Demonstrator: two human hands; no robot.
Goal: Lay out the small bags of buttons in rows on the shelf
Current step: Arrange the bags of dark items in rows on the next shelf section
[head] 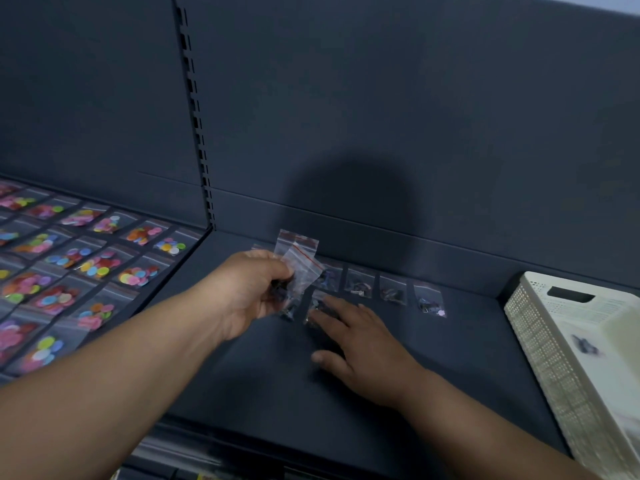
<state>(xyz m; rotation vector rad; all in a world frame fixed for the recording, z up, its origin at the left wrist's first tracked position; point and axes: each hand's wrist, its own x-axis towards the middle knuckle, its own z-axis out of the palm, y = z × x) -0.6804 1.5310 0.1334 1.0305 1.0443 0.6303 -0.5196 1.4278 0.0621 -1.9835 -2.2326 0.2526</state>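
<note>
So your shelf [450,358] is mostly bare: only one short back row of bags [393,291] lies placed. Your left hand [256,289] clutches several spare bags [298,261]; your right hand [349,337], fingers flat, presses one bag [317,304] down just in front of that row.

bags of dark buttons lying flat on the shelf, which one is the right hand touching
The lone bag in front of the back row; the right hand rests its fingertips on it.

white perforated basket [540,344], far right | dark slotted upright [196,126], rear left
</note>
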